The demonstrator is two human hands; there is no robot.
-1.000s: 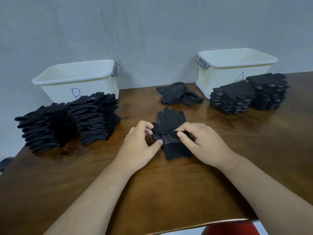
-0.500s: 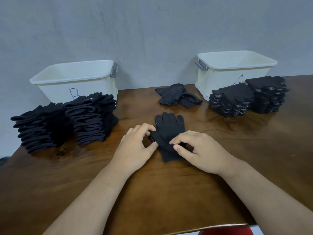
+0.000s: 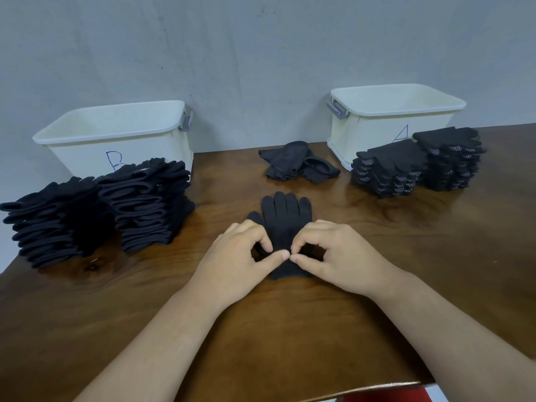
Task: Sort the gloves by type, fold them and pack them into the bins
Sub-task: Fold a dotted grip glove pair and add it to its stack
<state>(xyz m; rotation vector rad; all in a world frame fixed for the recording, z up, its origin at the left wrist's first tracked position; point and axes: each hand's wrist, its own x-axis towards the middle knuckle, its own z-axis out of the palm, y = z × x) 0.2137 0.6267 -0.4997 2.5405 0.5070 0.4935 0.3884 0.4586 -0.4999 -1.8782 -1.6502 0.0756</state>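
From the head camera, the left hand [image 3: 239,258] and right hand [image 3: 336,256] hid the lower half of the black glove [image 3: 285,217] lying flat at the middle of the worktop [image 3: 290,329], each pinching its fabric, thumb tips almost meeting; it may have been a pair laid together. Two white bins stood behind: bin B [image 3: 87,146] and bin A [image 3: 377,123], their letters partly covered by two plain stacks [image 3: 150,204] and two dotted stacks [image 3: 388,169]. One loose heap [image 3: 290,162] lay between them.

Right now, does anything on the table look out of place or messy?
Only the loose gloves crumpled at the back, between bin B and bin A, not folded. The plain stacks by bin B lean unevenly; the dotted stacks look tidier. Nothing looks spilled or damaged.
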